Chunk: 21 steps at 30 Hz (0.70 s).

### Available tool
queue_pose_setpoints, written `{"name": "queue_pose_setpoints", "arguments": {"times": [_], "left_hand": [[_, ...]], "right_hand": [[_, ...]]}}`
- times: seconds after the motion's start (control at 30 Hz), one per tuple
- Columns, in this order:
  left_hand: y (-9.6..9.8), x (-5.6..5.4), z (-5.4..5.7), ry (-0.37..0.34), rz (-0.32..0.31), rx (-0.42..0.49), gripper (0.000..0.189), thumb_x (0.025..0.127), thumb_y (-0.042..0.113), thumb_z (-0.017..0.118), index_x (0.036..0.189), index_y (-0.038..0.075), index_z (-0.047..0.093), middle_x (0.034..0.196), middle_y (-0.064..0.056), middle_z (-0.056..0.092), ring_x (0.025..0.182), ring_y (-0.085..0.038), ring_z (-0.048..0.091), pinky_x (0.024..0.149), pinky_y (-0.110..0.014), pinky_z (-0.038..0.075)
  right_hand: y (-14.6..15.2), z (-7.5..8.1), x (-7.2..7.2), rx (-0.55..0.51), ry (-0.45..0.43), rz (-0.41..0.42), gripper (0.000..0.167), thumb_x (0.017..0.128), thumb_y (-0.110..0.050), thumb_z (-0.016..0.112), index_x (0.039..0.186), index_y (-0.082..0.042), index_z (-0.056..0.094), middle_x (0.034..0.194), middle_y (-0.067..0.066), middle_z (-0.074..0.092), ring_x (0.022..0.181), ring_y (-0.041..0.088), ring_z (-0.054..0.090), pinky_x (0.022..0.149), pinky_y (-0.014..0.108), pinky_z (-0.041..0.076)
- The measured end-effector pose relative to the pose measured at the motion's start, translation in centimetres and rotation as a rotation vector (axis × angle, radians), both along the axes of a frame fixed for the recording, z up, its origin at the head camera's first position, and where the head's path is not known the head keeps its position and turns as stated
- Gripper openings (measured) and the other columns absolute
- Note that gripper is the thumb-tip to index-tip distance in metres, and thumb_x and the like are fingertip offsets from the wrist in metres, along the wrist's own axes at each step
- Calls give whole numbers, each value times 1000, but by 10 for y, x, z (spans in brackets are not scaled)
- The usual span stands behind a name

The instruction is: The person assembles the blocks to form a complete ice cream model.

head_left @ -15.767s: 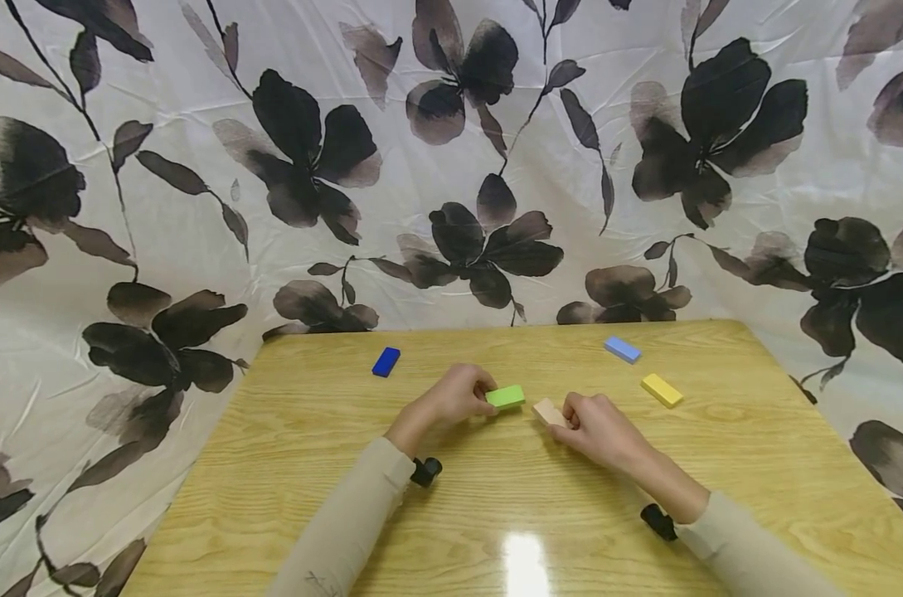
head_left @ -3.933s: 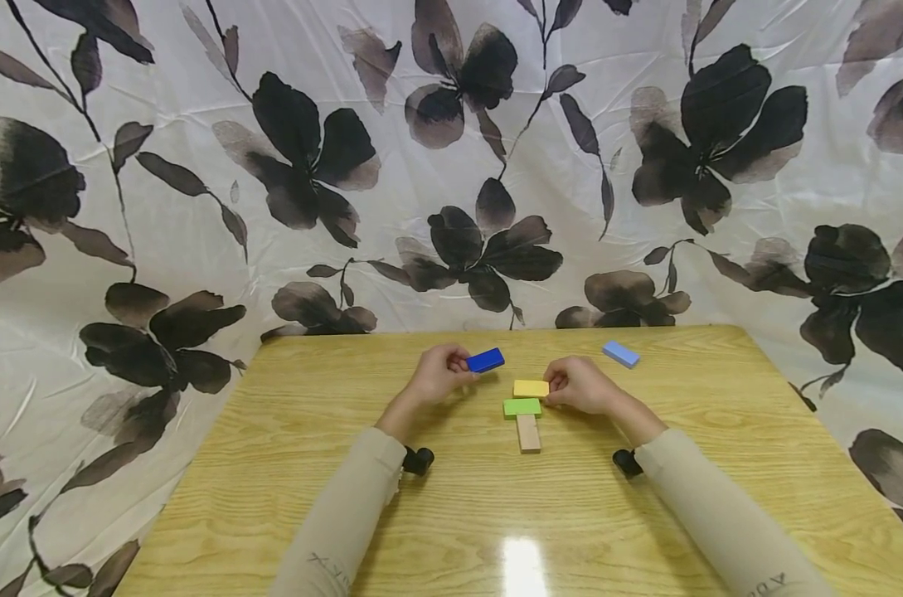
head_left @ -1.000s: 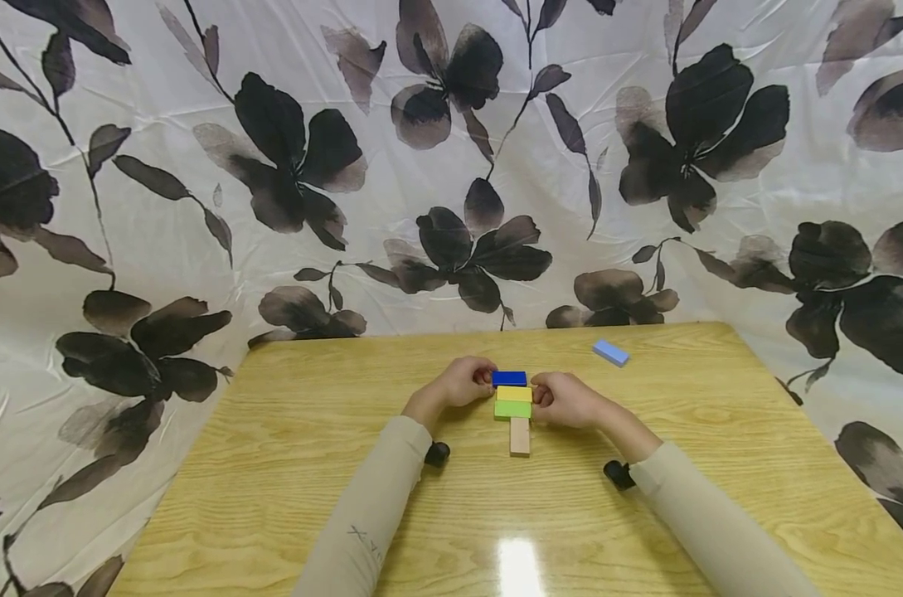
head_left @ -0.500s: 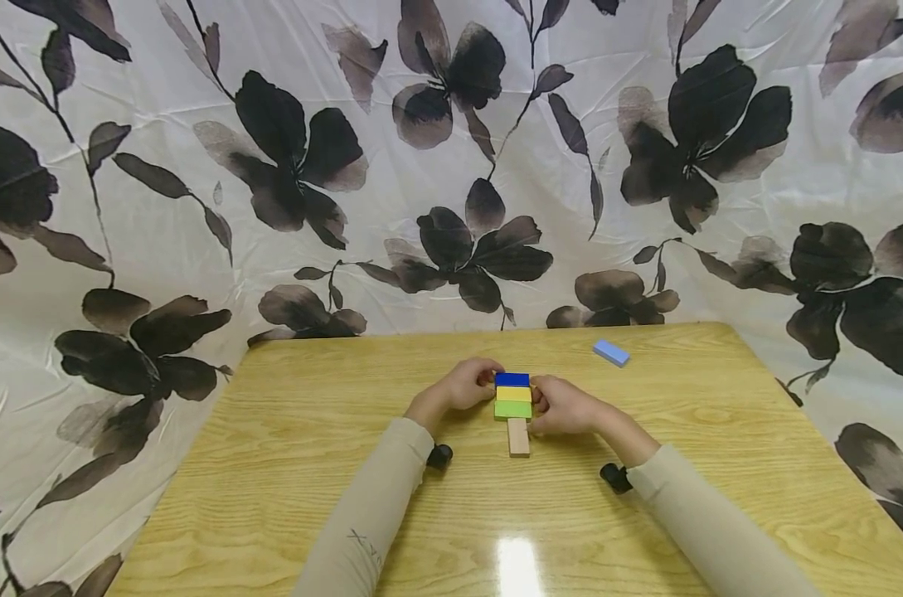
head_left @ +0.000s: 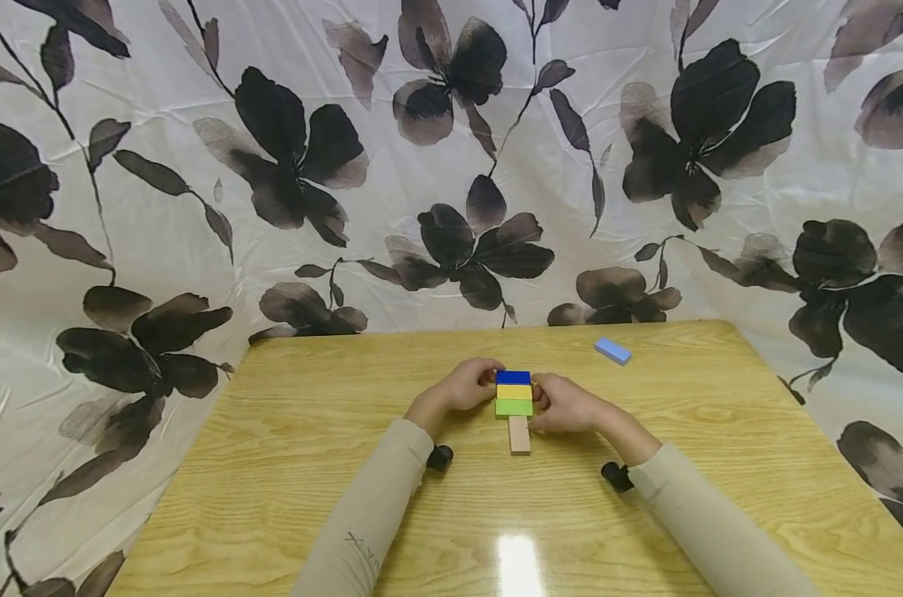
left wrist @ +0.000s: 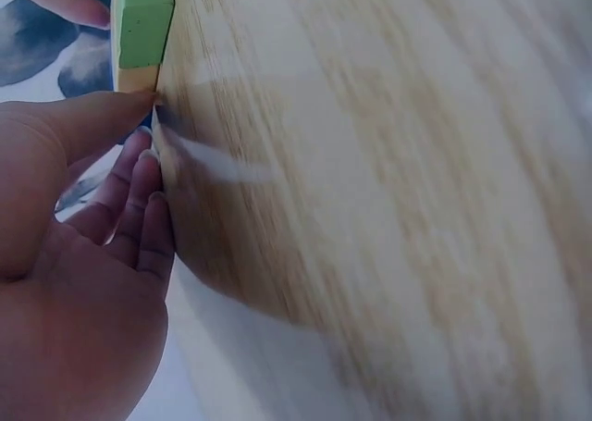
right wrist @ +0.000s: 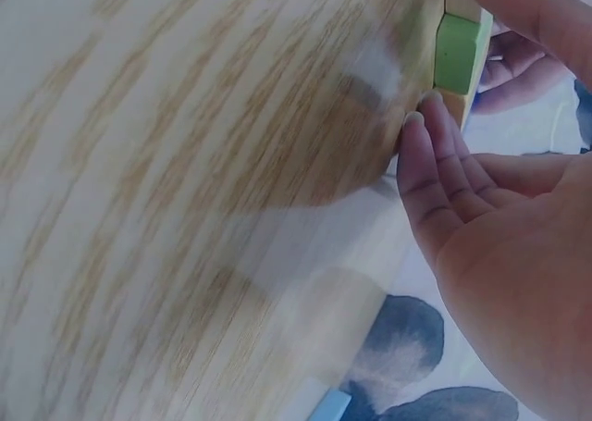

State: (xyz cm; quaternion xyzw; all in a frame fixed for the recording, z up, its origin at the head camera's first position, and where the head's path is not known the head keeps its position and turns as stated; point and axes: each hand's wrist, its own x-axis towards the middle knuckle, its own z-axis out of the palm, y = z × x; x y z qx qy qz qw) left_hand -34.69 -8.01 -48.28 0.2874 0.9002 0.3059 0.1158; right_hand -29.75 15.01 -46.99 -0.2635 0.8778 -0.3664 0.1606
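Three blocks lie flush in a stack-like row: dark blue [head_left: 513, 377] at the far side, yellow [head_left: 514, 391] in the middle, green [head_left: 514, 407] nearest. A beige block [head_left: 520, 436] points lengthwise toward me from the green one. My left hand [head_left: 467, 385] touches the row's left end, its thumb [left wrist: 111, 116] against the yellow block and its index finger by the dark blue one. At the right end, my right hand [head_left: 566, 405] has its fingers [right wrist: 435, 130] by the yellow and dark blue blocks. Its thumb [right wrist: 509, 3] touches the beige block.
A light blue block [head_left: 613, 351] lies by the far right of the wooden table [head_left: 309, 464]. Behind the table's far edge hangs a floral cloth [head_left: 391, 182]. Black wrist cameras [head_left: 439, 458] sit under both wrists.
Earlier the blocks were scattered, then brought together at the centre. Over the last second the dark blue block shifted right into line with the yellow one, and the right thumb moved onto the beige block.
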Motion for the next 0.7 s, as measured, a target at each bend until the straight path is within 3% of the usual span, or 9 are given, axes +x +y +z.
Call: {"name": "queue_pose_setpoints", "arguments": {"times": [0.7], "left_hand": [[-1,3,0,-7,11,0,42,93,-3,66,134,-3,59,101,-8,61,88,-17,54,84,-29,47]], "right_hand": [[0,0,0,23,32,4,46,83,-8,81,119,7,57,101,15,60,91,25,57,81,38,50]]}}
